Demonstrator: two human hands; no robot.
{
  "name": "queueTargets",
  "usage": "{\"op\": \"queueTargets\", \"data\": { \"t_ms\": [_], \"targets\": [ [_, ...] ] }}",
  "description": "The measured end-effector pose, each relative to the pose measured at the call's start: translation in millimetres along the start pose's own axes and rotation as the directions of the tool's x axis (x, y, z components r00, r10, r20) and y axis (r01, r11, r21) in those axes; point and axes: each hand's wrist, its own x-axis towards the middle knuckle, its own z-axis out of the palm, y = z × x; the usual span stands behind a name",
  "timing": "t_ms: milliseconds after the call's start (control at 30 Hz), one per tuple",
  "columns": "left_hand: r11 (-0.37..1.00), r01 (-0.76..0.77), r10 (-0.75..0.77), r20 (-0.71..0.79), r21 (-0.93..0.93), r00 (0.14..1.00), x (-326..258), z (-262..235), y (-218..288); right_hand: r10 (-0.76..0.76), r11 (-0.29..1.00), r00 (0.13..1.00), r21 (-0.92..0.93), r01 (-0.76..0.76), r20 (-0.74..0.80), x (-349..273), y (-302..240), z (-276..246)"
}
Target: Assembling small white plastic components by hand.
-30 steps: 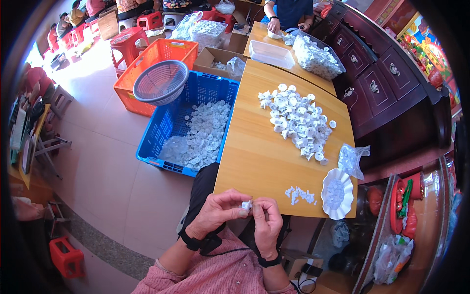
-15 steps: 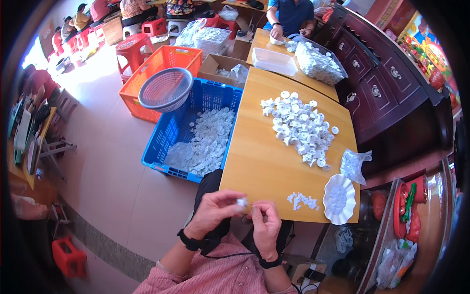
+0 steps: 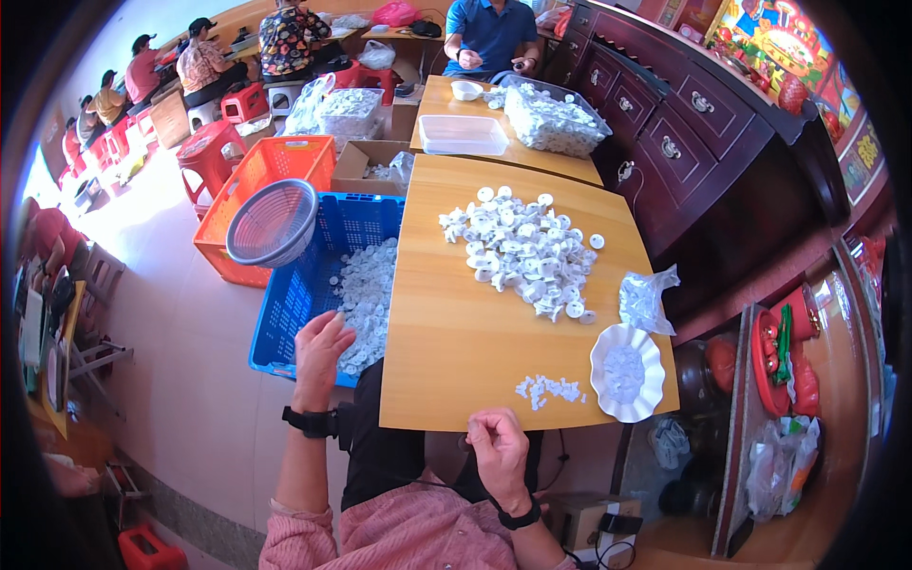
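My left hand (image 3: 323, 347) is over the near edge of a blue crate (image 3: 277, 318), fingers stretched and slightly apart, with nothing seen in it. Many white plastic parts (image 3: 366, 290) lie in that crate. At the table's near edge is my right hand (image 3: 500, 446), its fingers curled and thumb pressed to them; whatever they may hold is hidden. Just beyond it, small white pieces (image 3: 551, 390) are scattered on the wooden table (image 3: 432, 351). A white scalloped dish (image 3: 654, 394) beside them holds more small pieces. Farther back spreads a pile of white disc-topped plastic parts (image 3: 527, 252).
A grey colander (image 3: 273, 223) rests across the blue crate and an orange crate (image 3: 228, 252). A clear plastic bag (image 3: 649, 299) lies at the table's right edge. Across the far table sits a person in blue (image 3: 492, 38), near a full clear tub (image 3: 556, 119). Dark drawers (image 3: 684, 123) stand right.
My left hand has moved left from beside the right hand to over the blue crate; the small white part it held no longer shows. My view has shifted, with the table now farther left.
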Motion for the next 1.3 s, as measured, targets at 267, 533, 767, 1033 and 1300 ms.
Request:
{"op": "queueTargets", "data": {
  "t_ms": [267,533,767,1033,1300],
  "targets": [
    [0.776,-0.395,0.043,0.584,0.491,0.81,-20.1,136.2,38.4,-0.16,0.942,0.986,-0.305,0.136,-0.053,-5.4,-2.5,-27.0],
    [0.216,-0.78,0.295,0.723,0.587,0.625,26.0,194.7,-13.9,-0.33,0.794,0.93,-0.58,0.18,-0.163,1.0,7.0,-45.0],
    [0.167,-0.728,0.236,0.69,0.665,0.685,23.9,213.8,-49.3,-0.319,0.497,0.945,-0.862,0.097,-0.077,7.6,0.2,-52.4],
    [0.202,-0.674,0.334,0.597,0.71,0.729,14.7,214.2,-43.2,-0.385,0.546,0.921,-0.82,0.173,-0.061,18.0,5.3,-45.6],
    [0.159,-0.7,0.191,0.674,0.696,0.713,12.7,203.4,-40.1,-0.383,0.51,0.924,-0.837,0.198,-0.015,23.6,13.9,-45.5]
  ]
}}
